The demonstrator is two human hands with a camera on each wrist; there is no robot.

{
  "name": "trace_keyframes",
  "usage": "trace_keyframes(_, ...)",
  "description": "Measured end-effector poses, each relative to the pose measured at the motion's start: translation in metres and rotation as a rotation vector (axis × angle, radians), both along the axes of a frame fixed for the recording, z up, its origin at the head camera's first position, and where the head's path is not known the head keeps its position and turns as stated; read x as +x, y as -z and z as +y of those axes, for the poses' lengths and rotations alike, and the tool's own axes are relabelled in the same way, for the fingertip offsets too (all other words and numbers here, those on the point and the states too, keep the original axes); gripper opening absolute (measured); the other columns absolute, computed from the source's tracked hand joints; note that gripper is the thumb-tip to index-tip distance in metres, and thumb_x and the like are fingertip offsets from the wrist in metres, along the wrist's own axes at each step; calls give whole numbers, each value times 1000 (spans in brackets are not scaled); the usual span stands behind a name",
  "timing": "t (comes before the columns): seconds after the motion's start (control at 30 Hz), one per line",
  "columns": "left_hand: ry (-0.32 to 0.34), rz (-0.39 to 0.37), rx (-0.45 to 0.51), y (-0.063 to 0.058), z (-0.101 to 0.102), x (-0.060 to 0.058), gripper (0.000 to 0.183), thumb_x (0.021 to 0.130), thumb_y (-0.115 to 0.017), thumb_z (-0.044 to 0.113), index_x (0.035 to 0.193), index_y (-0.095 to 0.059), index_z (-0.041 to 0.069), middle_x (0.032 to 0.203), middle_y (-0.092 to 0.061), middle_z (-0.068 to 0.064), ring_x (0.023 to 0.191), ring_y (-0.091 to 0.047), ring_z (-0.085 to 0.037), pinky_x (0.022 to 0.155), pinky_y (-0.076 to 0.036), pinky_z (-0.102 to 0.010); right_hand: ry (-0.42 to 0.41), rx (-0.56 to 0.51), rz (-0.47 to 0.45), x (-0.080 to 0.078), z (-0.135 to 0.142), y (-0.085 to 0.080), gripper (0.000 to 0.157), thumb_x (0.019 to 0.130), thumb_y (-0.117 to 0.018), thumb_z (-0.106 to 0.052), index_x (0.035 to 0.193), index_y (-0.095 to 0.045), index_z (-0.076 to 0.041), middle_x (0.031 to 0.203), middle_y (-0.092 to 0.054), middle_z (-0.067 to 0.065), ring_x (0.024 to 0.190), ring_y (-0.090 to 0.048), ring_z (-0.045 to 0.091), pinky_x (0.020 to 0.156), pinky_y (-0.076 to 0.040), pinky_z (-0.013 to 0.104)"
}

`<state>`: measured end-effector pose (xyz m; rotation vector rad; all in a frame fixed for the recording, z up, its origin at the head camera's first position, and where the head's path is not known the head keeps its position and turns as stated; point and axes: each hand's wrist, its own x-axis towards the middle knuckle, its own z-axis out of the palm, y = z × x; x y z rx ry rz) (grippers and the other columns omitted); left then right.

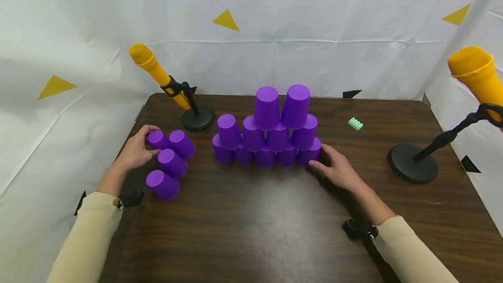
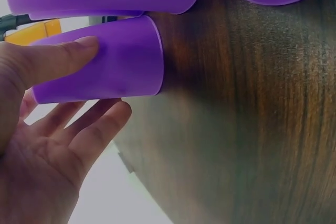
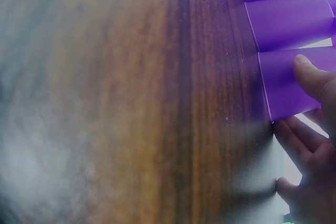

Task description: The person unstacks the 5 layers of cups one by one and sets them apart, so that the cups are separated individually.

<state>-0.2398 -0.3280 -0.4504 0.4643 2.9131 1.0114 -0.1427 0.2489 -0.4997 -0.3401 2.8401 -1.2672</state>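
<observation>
Upside-down purple cups form a stacked wall [image 1: 277,138] in the middle of the table: several along the bottom, several in the second row and two on top. At the wall's right end, my right hand [image 1: 339,169] holds the outermost bottom cup [image 3: 289,85], thumb on its front and fingers round the far side. To the left, my left hand [image 1: 134,150] grips another purple cup [image 2: 115,59] between thumb and fingers. Three more upside-down cups stand close beside it: a right one [image 1: 183,145], a middle one [image 1: 172,163] and a near one [image 1: 163,185].
A yellow microphone [image 1: 157,71] on a black stand [image 1: 198,117] is at the back left. Another yellow microphone [image 1: 477,73] leans from a stand [image 1: 412,163] at the right. A small mint-green toy brick [image 1: 355,123] lies behind my right hand on the brown table [image 1: 251,230].
</observation>
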Motion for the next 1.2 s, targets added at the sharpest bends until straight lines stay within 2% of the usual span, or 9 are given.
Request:
trace_keyframes(0.17, 38, -43, 57, -5, -5, -1, 78, 76, -74, -12, 143, -37, 2, 127, -51, -31, 111, -55, -50, 91, -46, -61, 0, -5, 2, 1, 0, -1, 63, 93, -69, -30, 144, -43, -2, 139, -50, 23, 130, -45, 40, 107, -32, 59)
trace_keyframes(0.3, 47, -11, 48, -30, -3, 1, 87, 75, -69, -18, 150, -29, 1, 134, -44, -35, 118, -48, -56, 89, -46, -62, 0, -5, -4, 1, 0, 0, 64, 93, -69, -30, 145, -43, -2, 140, -50, 22, 131, -44, 40, 107, -31, 59)
trace_keyframes(0.43, -7, 149, -34, -70, 21, 8, 78, 80, -64, -13, 150, -34, 4, 135, -46, -30, 121, -47, -51, 93, -43, -62, 8, -6, 11, 2, 0, -1, 64, 93, -70, -28, 144, -43, -1, 139, -51, 23, 130, -45, 40, 107, -32, 58)
trace_keyframes(0.53, -27, 310, -59, -99, 57, 18, 67, 84, -65, -6, 146, -42, 5, 132, -52, -25, 120, -48, -44, 95, -40, -60, 15, -8, 25, 3, 1, -2, 63, 92, -70, -26, 143, -44, 0, 138, -51, 23, 129, -45, 41, 107, -32, 58)
trace_keyframes(0.63, 5, 454, 3, -117, 102, 29, 59, 87, -67, -2, 142, -48, 7, 130, -56, -19, 118, -52, -37, 96, -41, -54, 17, -10, 25, 3, 1, -2, 63, 92, -70, -26, 143, -44, -1, 138, -52, 23, 129, -45, 40, 107, -32, 58)
trace_keyframes(0.73, 59, 561, 101, -122, 145, 37, 55, 88, -70, 2, 139, -53, 9, 127, -58, -14, 115, -55, -29, 93, -46, -47, 15, -10, 22, 2, 2, -1, 63, 92, -70, -27, 143, -44, -1, 138, -52, 22, 130, -46, 40, 107, -32, 58)
trace_keyframes(0.83, 126, 595, 196, -122, 185, 42, 54, 88, -72, 9, 139, -53, 9, 125, -59, -12, 116, -55, -25, 91, -50, -43, 10, -8, 21, 1, 2, -1, 62, 92, -70, -27, 143, -45, -1, 138, -52, 22, 129, -46, 40, 107, -32, 58)
trace_keyframes(1.0, 190, 531, 283, -114, 237, 41, 64, 88, -75, 22, 144, -47, 10, 131, -56, -10, 120, -53, -22, 89, -51, -42, 4, -9, 16, 1, 2, -1, 63, 93, -70, -28, 143, -44, 0, 138, -52, 23, 130, -45, 41, 107, -31, 60)
trace_keyframes(1.2, 187, 458, 267, -106, 273, 40, 79, 87, -75, 36, 150, -37, 10, 136, -53, -10, 125, -50, -21, 96, -46, -40, -5, -18, 18, 1, 0, 0, 62, 93, -69, -27, 143, -44, -1, 137, -52, 22, 129, -46, 40, 107, -32, 58)
